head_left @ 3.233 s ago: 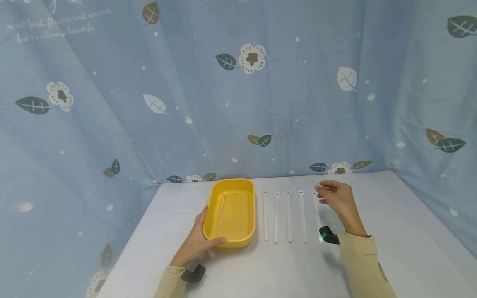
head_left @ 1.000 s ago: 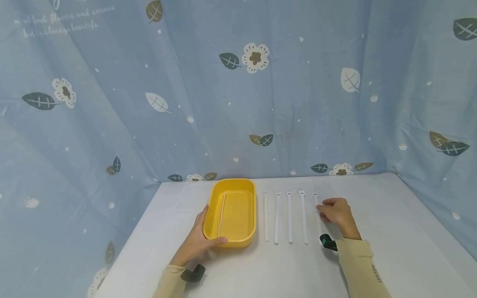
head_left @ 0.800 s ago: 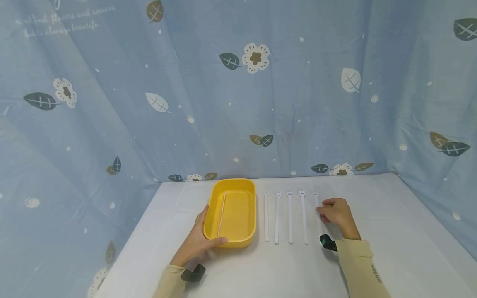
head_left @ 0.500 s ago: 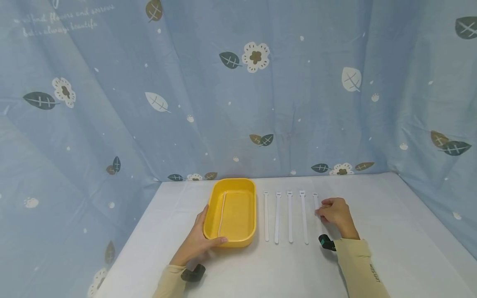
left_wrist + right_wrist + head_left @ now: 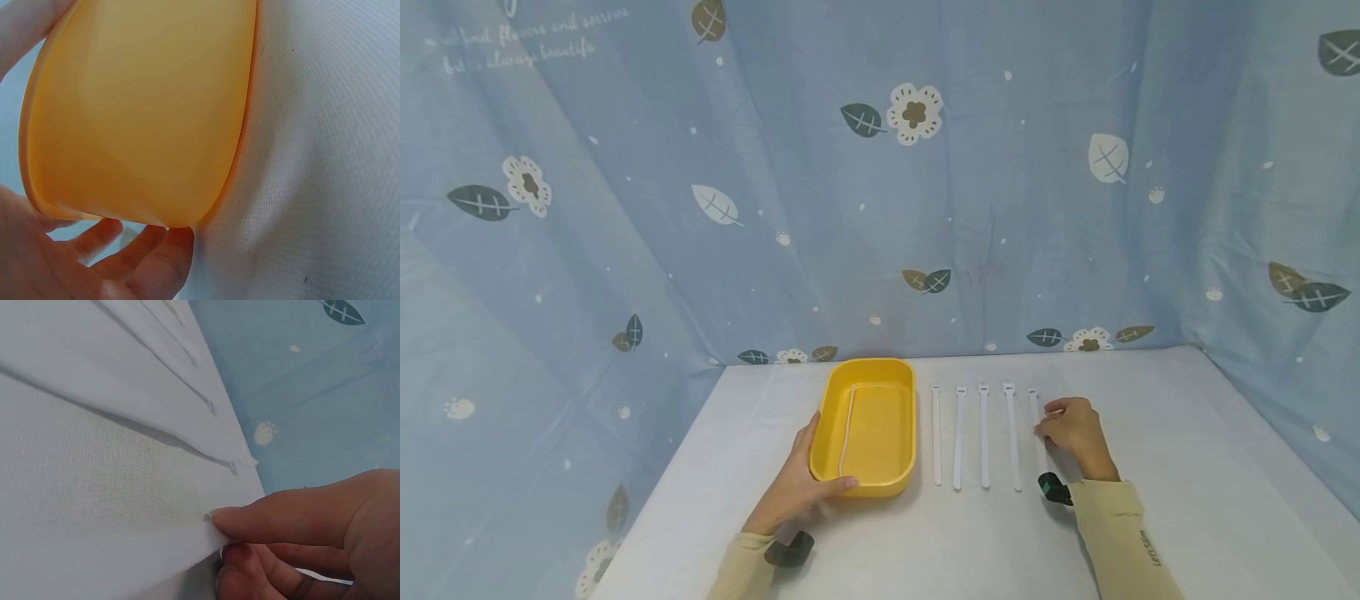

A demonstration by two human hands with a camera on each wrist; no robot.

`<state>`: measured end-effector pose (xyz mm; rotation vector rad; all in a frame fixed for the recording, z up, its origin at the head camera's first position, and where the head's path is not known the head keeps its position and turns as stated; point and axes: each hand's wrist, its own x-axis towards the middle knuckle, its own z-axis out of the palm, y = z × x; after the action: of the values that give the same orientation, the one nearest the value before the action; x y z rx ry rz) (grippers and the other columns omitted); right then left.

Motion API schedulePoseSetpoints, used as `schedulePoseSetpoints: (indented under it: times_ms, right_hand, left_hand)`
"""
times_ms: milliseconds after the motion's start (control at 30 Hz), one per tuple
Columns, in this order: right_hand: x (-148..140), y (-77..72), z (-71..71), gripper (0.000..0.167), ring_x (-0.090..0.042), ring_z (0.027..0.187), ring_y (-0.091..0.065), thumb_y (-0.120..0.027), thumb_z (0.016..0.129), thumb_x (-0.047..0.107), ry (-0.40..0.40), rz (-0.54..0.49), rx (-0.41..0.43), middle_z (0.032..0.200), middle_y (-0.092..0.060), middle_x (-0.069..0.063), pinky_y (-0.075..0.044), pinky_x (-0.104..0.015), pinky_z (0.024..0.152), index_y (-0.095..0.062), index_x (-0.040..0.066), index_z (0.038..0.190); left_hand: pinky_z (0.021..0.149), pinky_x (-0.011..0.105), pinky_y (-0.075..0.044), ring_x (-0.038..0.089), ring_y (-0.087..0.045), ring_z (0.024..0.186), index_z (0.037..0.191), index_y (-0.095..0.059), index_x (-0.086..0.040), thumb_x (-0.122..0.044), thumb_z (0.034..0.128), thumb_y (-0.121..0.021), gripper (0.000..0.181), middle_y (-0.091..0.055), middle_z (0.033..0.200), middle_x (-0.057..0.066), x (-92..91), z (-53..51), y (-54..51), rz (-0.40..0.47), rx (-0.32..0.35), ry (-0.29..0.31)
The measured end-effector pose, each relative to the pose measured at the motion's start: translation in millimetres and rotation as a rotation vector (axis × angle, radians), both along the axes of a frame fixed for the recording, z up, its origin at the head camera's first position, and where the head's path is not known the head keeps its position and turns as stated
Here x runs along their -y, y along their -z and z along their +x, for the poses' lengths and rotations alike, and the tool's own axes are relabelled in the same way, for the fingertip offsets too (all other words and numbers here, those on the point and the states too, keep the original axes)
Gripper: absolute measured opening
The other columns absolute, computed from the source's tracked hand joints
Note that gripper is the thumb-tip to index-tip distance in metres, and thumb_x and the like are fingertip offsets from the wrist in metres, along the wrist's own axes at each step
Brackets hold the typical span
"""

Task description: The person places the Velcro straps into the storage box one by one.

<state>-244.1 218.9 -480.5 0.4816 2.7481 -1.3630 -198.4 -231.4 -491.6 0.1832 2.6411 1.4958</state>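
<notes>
The yellow tray (image 5: 880, 433) stands on the table with one thin pinkish strip (image 5: 847, 429) lying inside along its left side. My left hand (image 5: 797, 487) grips the tray's near left corner, thumb over the front rim; in the left wrist view its fingers (image 5: 159, 262) press against the tray wall (image 5: 137, 112). Right of the tray several white strap ties (image 5: 985, 437) lie side by side, heads at the far end. My right hand (image 5: 1075, 429) pinches the rightmost white strap (image 5: 1034, 408). In the right wrist view thumb and fingers hold that strap (image 5: 125, 562) by its edge.
A white cloth-covered table (image 5: 955, 550) lies under everything. Behind and to the sides hangs a blue curtain (image 5: 775, 167) with leaf and flower prints. Black wrist cameras sit at the left wrist (image 5: 790, 550) and right wrist (image 5: 1055, 488).
My right hand has come down and nearer from above the rightmost strap's head and now pinches the strap, whose head has shifted slightly left. My left hand and the tray have stayed put.
</notes>
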Motion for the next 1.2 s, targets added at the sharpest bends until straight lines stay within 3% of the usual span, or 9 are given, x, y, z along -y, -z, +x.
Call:
schedulePoseSetpoints:
  times_ms: [267,767,1200]
  right_hand:
    - [0.6,-2.6,0.6,0.045,-0.027,0.084,-0.067,-0.072,0.087,0.006,-0.027,0.015,0.007,0.11,-0.07,-0.03,-0.056,-0.031,0.067,-0.061,-0.014,0.126]
    - [-0.2,-7.6,2.6,0.037,-0.02,0.075,-0.064,-0.065,0.092,0.008,-0.121,0.021,0.046,0.088,-0.072,-0.018,-0.052,-0.027,0.064,-0.063,-0.014,0.122]
    - [-0.3,-8.6,1.5,0.036,-0.019,0.076,-0.065,-0.064,0.095,0.006,-0.11,-0.018,0.002,0.1,-0.071,-0.023,-0.057,-0.026,0.065,-0.062,-0.012,0.126]
  left_hand:
    - [0.124,0.057,-0.032,0.029,-0.041,0.147,0.168,-0.006,-0.023,-0.042,0.074,-0.093,0.13,-0.02,0.171,0.005,-0.7,0.4,-1.4,0.004,0.004,0.001]
    - [0.124,0.057,-0.032,0.029,-0.04,0.147,0.168,-0.006,-0.023,-0.041,0.0738,-0.093,0.129,-0.019,0.172,0.005,-0.6,1.5,-2.3,0.012,0.007,0.002]
    - [0.122,0.057,-0.035,0.03,-0.042,0.145,0.168,-0.007,-0.021,-0.044,0.0735,-0.092,0.13,-0.019,0.172,0.007,-0.6,0.4,-1.2,-0.018,0.002,-0.008]
